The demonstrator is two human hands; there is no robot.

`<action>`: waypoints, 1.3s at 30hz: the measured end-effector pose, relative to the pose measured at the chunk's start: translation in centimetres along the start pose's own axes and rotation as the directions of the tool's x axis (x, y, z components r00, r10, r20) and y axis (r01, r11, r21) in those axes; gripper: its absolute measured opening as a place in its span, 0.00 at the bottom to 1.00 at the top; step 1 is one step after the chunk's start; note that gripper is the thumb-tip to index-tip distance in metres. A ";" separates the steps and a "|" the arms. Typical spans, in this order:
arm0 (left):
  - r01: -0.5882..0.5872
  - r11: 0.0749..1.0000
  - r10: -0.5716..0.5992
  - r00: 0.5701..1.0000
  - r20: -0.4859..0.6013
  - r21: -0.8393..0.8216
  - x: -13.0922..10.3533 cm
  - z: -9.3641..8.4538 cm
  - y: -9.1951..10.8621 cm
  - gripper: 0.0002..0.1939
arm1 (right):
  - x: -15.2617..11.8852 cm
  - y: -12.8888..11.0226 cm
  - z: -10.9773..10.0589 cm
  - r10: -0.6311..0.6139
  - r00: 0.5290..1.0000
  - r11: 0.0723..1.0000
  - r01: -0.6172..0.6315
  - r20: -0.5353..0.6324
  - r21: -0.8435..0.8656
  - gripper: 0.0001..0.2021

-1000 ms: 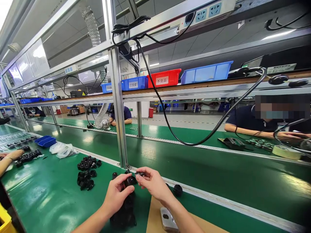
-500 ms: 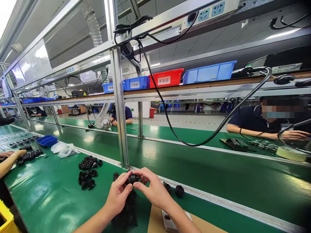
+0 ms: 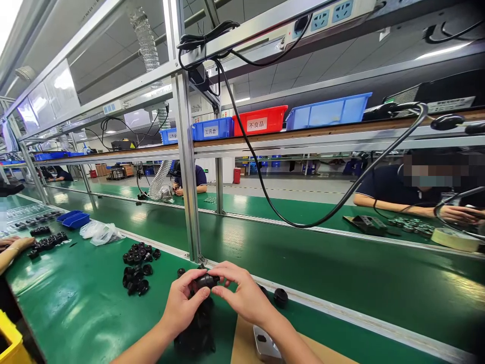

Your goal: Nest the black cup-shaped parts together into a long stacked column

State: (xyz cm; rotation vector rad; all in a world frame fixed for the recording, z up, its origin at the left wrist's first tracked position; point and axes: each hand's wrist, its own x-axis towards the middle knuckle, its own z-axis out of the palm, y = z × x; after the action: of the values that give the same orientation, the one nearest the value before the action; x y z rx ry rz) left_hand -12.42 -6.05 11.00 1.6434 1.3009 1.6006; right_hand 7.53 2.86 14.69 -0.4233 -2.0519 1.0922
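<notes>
Between my two hands, near the bottom middle, is a black round part [image 3: 206, 281]. My left hand [image 3: 185, 302] grips its left side with thumb and fingers, and my right hand [image 3: 239, 293] pinches its right end. Below them on the green table [image 3: 94, 303] lies a dark pile of black parts [image 3: 195, 333], partly hidden by my left hand. A loose black part [image 3: 281, 298] sits right of my right hand. Under my right forearm are a metal block [image 3: 266, 346] and a brown board [image 3: 242, 338].
Black parts [image 3: 139, 254] lie in clusters to the left, near a plastic bag [image 3: 100, 233] and blue trays [image 3: 73, 219]. A metal post [image 3: 188, 177] rises just beyond my hands. A co-worker's hand [image 3: 20, 243] is at far left; a black cable [image 3: 261, 187] hangs ahead.
The black part has turned slightly between my hands, and my right-hand fingers have closed further over it. At far left, the co-worker's hand has drawn back left.
</notes>
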 end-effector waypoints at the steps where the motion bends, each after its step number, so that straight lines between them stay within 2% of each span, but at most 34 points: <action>1: -0.008 1.000 0.008 1.000 0.001 0.021 0.0 0.0 0.1 0.19 | 0.0 -0.1 -0.1 -0.004 1.000 1.000 0.004 0.009 -0.003 0.16; 8: -0.091 0.989 0.090 0.996 0.017 0.116 0.0 0.0 0.3 0.16 | -0.2 -1.2 -0.1 0.060 0.998 0.987 -0.056 0.021 -0.150 0.10; 12: -0.073 0.994 0.075 0.997 -0.020 0.085 0.0 -0.1 0.3 0.15 | -0.6 -1.4 -0.3 0.084 0.995 0.988 -0.077 0.051 -0.132 0.17; 14: -0.068 0.996 0.070 0.997 -0.026 0.065 0.1 -0.1 0.3 0.15 | -0.9 -1.4 -0.6 0.044 0.995 0.990 -0.032 0.087 -0.135 0.24; 16: -0.089 0.993 0.090 0.996 -0.009 0.075 0.2 -0.2 0.3 0.15 | -0.9 -1.4 -0.6 -0.017 0.993 0.983 0.038 0.117 -0.179 0.26; 18: -0.132 0.985 0.132 0.991 0.012 0.113 0.2 -0.2 0.3 0.15 | -0.8 -1.4 -0.4 -0.026 0.994 0.967 0.053 0.109 -0.251 0.19; 20: -0.180 0.971 0.178 0.984 0.023 0.158 0.1 -0.3 0.3 0.15 | -0.7 -1.4 -0.1 0.032 0.996 0.938 -0.002 0.083 -0.348 0.07; 23: -0.218 0.955 0.217 0.976 0.028 0.199 0.0 -0.2 0.1 0.15 | -0.6 -1.4 0.1 0.118 0.992 0.877 -0.085 0.040 -0.474 0.21; 24: -0.216 0.955 0.216 0.976 0.022 0.203 0.0 -0.2 0.1 0.16 | -0.6 -1.5 0.1 0.121 0.992 0.873 -0.096 0.022 -0.478 0.22; 26: -0.200 0.959 0.204 0.979 0.003 0.199 0.0 -0.2 0.0 0.15 | -0.8 -1.7 -0.1 0.092 0.996 0.900 -0.079 0.009 -0.430 0.12; 27: -0.195 0.961 0.199 0.980 -0.003 0.194 0.0 -0.1 0.0 0.15 | -0.9 -1.8 -0.2 0.061 0.998 0.917 -0.048 0.021 -0.396 0.12; 29: -0.194 0.963 0.199 0.980 -0.005 0.184 0.1 -0.1 0.0 0.15 | -0.9 -1.9 -0.3 0.010 0.998 0.933 0.012 0.059 -0.361 0.18; 31: -0.212 0.961 0.213 0.977 0.011 0.180 0.1 -0.1 0.0 0.15 | -0.8 -1.8 -0.1 0.019 0.998 0.916 0.009 0.067 -0.401 0.07; 32: -0.224 0.958 0.224 0.974 0.022 0.180 0.1 -0.1 0.0 0.16 | -0.7 -1.8 0.0 0.048 0.998 0.901 -0.021 0.051 -0.434 0.07; 34: -0.242 0.952 0.239 0.970 0.041 0.186 0.2 -0.2 0.0 0.16 | -0.5 -1.9 0.0 0.109 0.994 0.871 -0.089 0.014 -0.484 0.23; 35: -0.241 0.951 0.237 0.971 0.042 0.193 0.2 -0.3 0.0 0.17 | -0.5 -2.0 -0.1 0.122 0.993 0.867 -0.106 0.001 -0.487 0.26; 36: -0.232 0.952 0.229 0.973 0.036 0.201 0.2 -0.4 0.0 0.17 | -0.6 -2.2 -0.4 0.125 0.992 0.879 -0.112 -0.004 -0.463 0.26; 39: -0.180 0.962 0.185 0.983 -0.007 0.204 0.2 -0.6 -0.1 0.20 | -0.9 -2.7 -1.1 0.093 0.995 0.954 -0.076 0.046 -0.290 0.08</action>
State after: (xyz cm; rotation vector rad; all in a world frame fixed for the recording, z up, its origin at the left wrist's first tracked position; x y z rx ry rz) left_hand -13.04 -5.95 11.08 1.9211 1.4002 1.6445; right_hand 9.08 1.36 16.84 -0.6358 -2.2731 0.8641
